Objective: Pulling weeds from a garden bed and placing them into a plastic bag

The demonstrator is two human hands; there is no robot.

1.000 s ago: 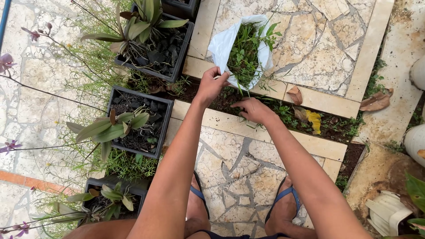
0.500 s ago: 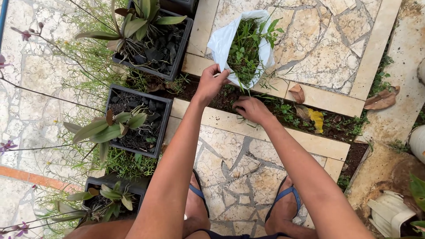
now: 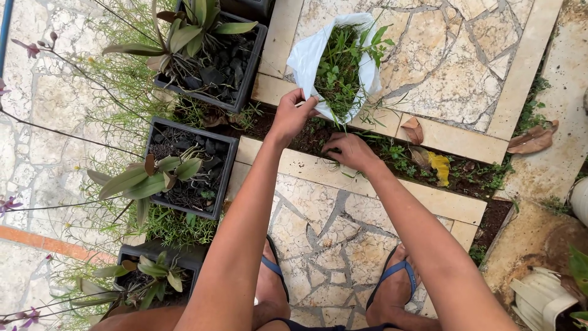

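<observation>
Plenty of pulled weeds [image 3: 338, 70] already packed into the white plastic bag [image 3: 306, 58], top centre of the frame, on the stone paving. Judged well along but unfinished: green sprouts [image 3: 401, 160] left rooted in the soil strip [image 3: 465, 178] between the paving slabs, right of centre, beside a yellow leaf [image 3: 438, 165]. Left hand [image 3: 290, 116] pinched shut on the bag's rim, holding the mouth open. Right hand [image 3: 349, 150] just below the bag, down in the soil strip, fingers curled onto small weeds at the slab edge; whether clamped tight, cannot tell. Potted orchids [image 3: 184, 168] in dark square pots along the left.
</observation>
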